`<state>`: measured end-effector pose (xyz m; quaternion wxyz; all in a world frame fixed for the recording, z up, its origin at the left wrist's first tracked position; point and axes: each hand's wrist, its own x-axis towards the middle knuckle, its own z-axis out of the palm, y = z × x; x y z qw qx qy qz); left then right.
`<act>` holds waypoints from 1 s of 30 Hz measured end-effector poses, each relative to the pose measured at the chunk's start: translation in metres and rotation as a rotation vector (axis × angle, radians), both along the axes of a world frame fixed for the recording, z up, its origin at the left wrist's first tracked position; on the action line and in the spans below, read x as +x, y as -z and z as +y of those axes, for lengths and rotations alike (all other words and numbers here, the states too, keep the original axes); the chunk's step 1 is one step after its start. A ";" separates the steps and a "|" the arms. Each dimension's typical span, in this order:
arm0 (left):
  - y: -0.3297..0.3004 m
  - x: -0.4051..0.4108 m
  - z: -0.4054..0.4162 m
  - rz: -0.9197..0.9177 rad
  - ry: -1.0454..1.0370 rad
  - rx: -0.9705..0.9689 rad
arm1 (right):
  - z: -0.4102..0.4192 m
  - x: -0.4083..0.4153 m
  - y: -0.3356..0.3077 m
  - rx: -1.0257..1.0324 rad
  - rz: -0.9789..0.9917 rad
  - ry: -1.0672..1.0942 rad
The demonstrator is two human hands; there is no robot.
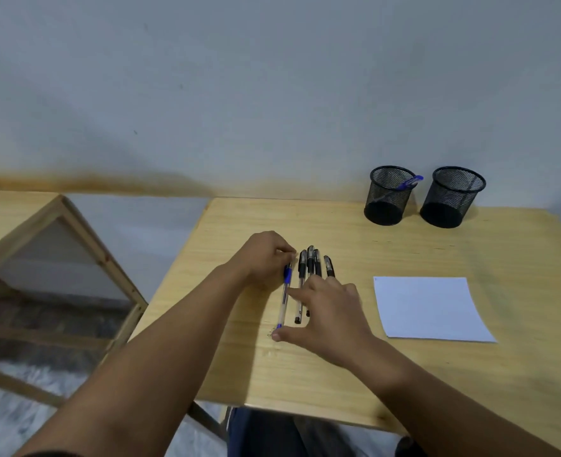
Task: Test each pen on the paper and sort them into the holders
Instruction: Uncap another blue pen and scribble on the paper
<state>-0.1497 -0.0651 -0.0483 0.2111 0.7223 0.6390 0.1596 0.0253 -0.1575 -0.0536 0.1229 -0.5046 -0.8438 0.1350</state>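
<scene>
Place: looked like a plain room at home or a small study.
Signs: bare wall (272,77), wooden desk (338,374), mesh pen holders (388,196).

I count two black mesh holders at the upper right of the frame, the left holder (388,195) and the right holder (451,197). One blue pen (410,182) stands inside the left one. In the middle of the frame I see one blue pen on the desk (285,296) and four black pens (309,265) in a row beside it, though hands cover part of the row, so I cannot be fully sure. One sheet of white paper (430,308) lies at the right. Two hands are there, the left hand (265,258) and the right hand (330,311).
</scene>
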 end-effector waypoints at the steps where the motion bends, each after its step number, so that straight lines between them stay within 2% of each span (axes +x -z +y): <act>1: 0.000 0.000 0.000 -0.007 0.003 0.005 | 0.000 -0.002 0.000 0.005 -0.003 0.006; 7: -0.004 -0.002 -0.005 -0.109 -0.047 0.015 | -0.001 0.002 0.003 0.027 0.009 0.016; 9: -0.007 -0.004 -0.006 -0.248 -0.104 0.034 | 0.001 0.007 0.000 0.034 0.031 0.020; 14: -0.028 0.001 -0.007 -0.738 -0.270 0.046 | 0.006 0.031 -0.009 0.005 0.172 0.061; 17: -0.039 0.009 -0.006 -0.905 -0.290 0.031 | 0.009 0.051 -0.011 -0.002 0.341 0.151; 24: -0.046 0.042 -0.012 -0.917 -0.161 -0.056 | 0.027 0.118 -0.030 0.001 0.558 0.318; 30: -0.047 0.099 -0.027 -0.939 -0.082 -0.101 | 0.038 0.169 -0.058 0.021 0.415 0.317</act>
